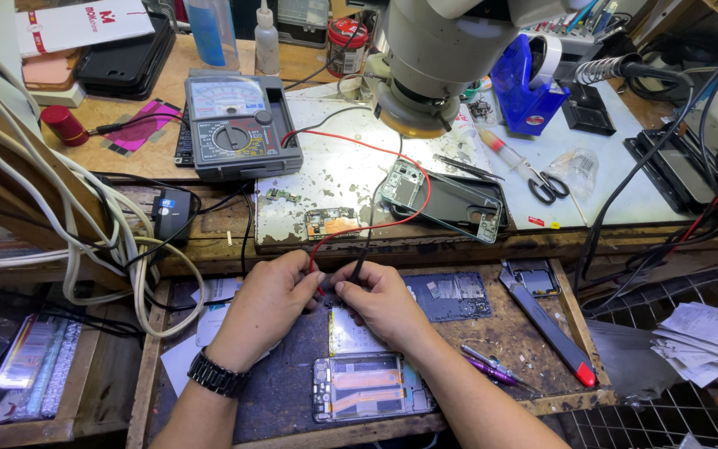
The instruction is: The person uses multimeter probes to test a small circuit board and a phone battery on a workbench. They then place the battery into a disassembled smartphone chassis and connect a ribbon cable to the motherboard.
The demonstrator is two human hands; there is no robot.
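Left hand (269, 301) pinches the red probe lead (392, 179), right hand (382, 301) pinches the black probe lead (369, 229), tips meeting over a small part hidden between the fingers, just far of the opened phone (369, 387). Probably best to keep tips steady, wrists braced, glancing at the analog multimeter (238, 125) far left. The pull-out wooden tray (571, 312) holds the phone, a grey mat, a red-tipped tool, pens.

We see bright, even light from above, glare on the white mat (351, 166), a sharp centre, dim lower corners, and wide-angle bending at the edges.
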